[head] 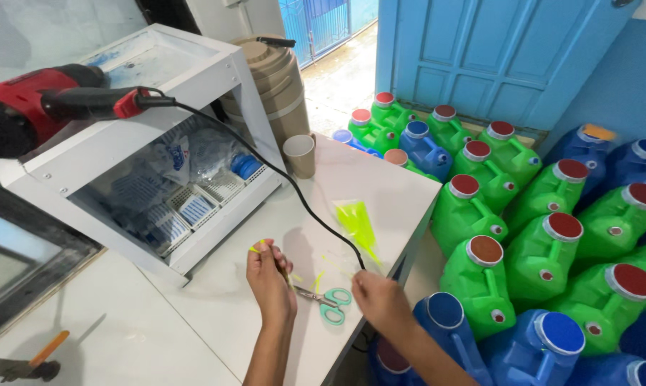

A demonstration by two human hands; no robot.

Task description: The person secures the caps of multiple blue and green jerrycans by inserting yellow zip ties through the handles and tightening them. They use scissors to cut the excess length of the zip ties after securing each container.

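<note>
Both forearms enter from the lower edge over a white bench. Left hand, just left of the green-handled scissors, has its fingers pressed together, pinching a small yellow-green strip above the bench surface. Right hand, just right of the scissors, is seen from behind; whether its fingers are spread or closed cannot be told. Scissors lie flat on the bench between the two hands. Beyond the scissors lies a clear bag of yellow-green strips, and a black cable runs past it up to a red heat gun resting on a white open-fronted cabinet. Farther back stands a beige cup. Right of the bench, green and blue jugs with red and blue caps crowd the floor.
</note>
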